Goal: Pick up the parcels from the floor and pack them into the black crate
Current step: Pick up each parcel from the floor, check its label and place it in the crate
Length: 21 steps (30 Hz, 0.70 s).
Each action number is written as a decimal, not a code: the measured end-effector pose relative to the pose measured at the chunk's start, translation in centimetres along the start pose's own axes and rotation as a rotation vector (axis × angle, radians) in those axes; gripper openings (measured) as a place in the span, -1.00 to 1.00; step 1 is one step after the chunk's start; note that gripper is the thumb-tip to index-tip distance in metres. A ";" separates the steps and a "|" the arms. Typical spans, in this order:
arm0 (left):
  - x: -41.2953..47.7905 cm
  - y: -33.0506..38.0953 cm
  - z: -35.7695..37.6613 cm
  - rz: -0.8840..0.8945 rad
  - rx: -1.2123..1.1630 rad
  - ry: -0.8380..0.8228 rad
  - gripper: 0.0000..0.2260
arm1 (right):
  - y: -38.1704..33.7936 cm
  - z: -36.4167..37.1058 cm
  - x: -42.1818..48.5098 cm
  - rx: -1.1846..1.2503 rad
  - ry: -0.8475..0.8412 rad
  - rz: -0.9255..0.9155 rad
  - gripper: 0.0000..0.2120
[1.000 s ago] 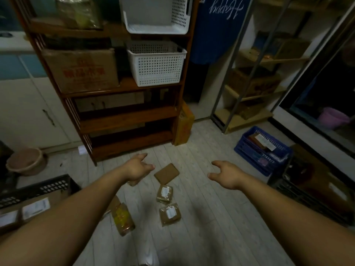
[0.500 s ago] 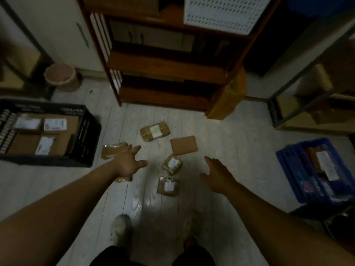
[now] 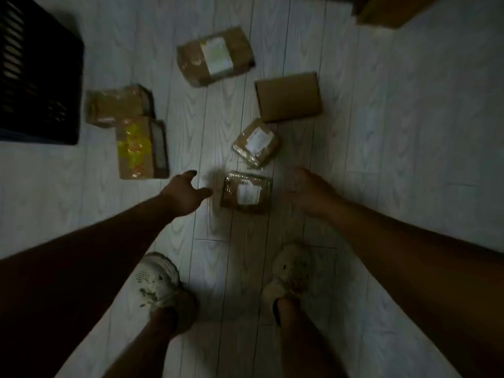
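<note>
Flanking the nearest parcel (image 3: 246, 192), brown, tape-wrapped, white-labelled, left hand (image 3: 182, 196) and right hand (image 3: 308, 190) hover spread, holding nothing; black crate (image 3: 41, 77) sits well left of that parcel.

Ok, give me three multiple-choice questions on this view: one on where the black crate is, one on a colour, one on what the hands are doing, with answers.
1. Where is the black crate?
A) left of the parcels
B) right of the parcels
C) between the shoes

2. What colour is the bright tape on the taped parcel?
A) red
B) yellow
C) blue

3. What do the left hand and right hand hold?
A) one parcel each
B) one parcel together
C) nothing

Answers:
1 A, it sits at the upper left edge of the view.
2 B, a yellow patch shows on its top.
3 C, both are open, either side of a labelled parcel, not touching it.
</note>
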<state>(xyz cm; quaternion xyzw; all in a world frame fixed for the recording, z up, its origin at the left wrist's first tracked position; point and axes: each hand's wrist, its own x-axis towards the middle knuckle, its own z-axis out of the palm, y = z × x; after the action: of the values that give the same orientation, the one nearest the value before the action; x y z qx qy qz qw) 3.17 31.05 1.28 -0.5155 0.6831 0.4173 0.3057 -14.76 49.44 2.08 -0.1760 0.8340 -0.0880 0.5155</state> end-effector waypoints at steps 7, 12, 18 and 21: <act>11.0 -1.3 8.9 -0.034 -0.154 -0.068 -0.51 | 3.7 10.6 12.8 0.335 -0.074 0.148 -0.15; 14.9 -1.8 12.2 -0.037 -0.346 -0.258 -0.72 | 4.2 14.9 16.5 0.580 -0.081 0.206 -0.10; 11.5 -1.7 9.9 0.010 -0.462 -0.120 -0.69 | 1.6 13.6 12.0 0.569 0.000 0.134 -0.17; 6.8 -1.6 5.4 0.040 -0.516 -0.076 -0.55 | -2.1 11.0 6.8 0.545 0.051 0.072 -0.25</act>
<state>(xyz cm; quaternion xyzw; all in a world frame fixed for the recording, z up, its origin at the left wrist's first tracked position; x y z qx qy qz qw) 2.68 32.61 -7.44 -0.5470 0.5520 0.6027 0.1810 -7.34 45.23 -7.84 0.0012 0.7980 -0.2953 0.5254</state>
